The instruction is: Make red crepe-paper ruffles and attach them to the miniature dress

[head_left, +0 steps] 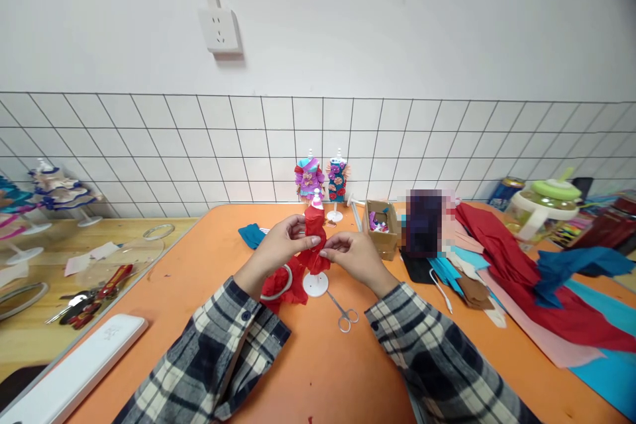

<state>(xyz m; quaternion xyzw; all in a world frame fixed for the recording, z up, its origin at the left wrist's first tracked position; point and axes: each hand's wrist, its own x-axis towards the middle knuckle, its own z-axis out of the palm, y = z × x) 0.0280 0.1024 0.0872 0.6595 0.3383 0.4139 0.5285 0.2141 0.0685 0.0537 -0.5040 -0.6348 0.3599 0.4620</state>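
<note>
A small white dress form [317, 284] stands upright on its round base, wrapped in a red crinkled-paper dress [314, 220]. My left hand [279, 243] is closed around the bodice from the left, thumb across the front. From the right, my right hand [355, 256] pinches the red paper at the skirt between thumb and fingertips. Loose red paper [297, 290] lies left of the base, with a pale ring [287, 280] on it, just under my left wrist. Small silver scissors [344, 315] lie in front of the base, points toward it.
Two decorated dress forms [336, 179] stand by the tiled wall. To the right are a cardboard box [382, 245] of scraps, coloured sheets [521, 278] and a green-lidded jug [549, 202]. On the left lie a white power bank [82, 371] and red-handled pliers [102, 295].
</note>
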